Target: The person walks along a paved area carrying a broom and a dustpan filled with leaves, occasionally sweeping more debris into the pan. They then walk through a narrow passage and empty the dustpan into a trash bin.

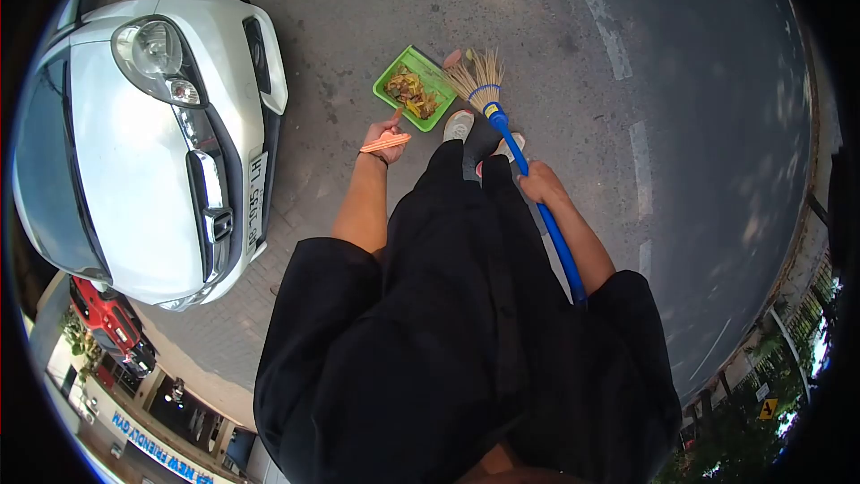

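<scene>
My left hand (382,147) is closed around an orange, ridged handle (386,142), which appears to run down to the green dustpan (381,88). Yellow and brown dry leaves (410,92) lie in that pan, ahead of my feet. My right hand (541,183) wraps round the blue pole of a broom (557,237). The broom slants forward, its straw bristles (479,74) spread on the asphalt just right of the dustpan. Beside the bristles lie a reddish-brown leaf (451,59) and a smaller greenish one. My left fingers are partly hidden by the handle.
A white car (143,161) stands close on the left, its front facing me. Behind it is a red vehicle (112,318). The road (717,125) with dashed white lines (641,170) runs along the right. My shoes (459,125) are near the dustpan and broom.
</scene>
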Available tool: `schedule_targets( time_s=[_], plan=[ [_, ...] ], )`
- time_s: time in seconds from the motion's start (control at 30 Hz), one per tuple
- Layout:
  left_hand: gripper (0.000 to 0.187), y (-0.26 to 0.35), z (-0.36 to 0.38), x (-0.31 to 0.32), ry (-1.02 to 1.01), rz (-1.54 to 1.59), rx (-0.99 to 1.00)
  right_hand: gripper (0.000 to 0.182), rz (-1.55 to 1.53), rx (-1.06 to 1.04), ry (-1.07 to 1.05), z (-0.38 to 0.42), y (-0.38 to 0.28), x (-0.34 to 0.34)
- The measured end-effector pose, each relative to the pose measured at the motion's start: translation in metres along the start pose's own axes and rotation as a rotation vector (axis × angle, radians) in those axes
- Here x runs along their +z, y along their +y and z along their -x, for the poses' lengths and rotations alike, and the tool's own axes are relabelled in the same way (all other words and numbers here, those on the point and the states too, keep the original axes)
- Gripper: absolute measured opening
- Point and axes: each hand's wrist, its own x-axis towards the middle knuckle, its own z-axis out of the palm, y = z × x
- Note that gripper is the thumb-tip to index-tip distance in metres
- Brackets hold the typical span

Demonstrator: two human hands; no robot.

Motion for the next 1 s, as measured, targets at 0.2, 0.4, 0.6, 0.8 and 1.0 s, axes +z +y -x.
schedule_targets(
  time_s=[0.2,0.4,0.6,0.8,1.0],
  plan=[
    [0.016,0.007,-0.004,-0.024,-0.036,0.107,-0.057,0.033,-0.068,0.053,-0.057,0.055,0.011,-0.003],
    [0.013,0.003,0.008,-0.03,-0.054,0.221,-0.061,0.028,0.041,0.048,0.204,0.005,0.006,-0.016],
    [0.017,-0.004,0.014,-0.023,-0.072,0.281,-0.049,0.027,0.148,0.011,0.217,-0.05,-0.005,0.013],
    [0.025,0.006,0.012,-0.023,-0.06,0.277,-0.079,0.031,0.262,-0.097,-0.045,-0.002,-0.032,0.006],
    [0.009,0.034,0.033,-0.013,-0.132,0.342,-0.043,0.024,-0.303,0.046,-0.028,0.01,-0.056,-0.056]
  ],
)
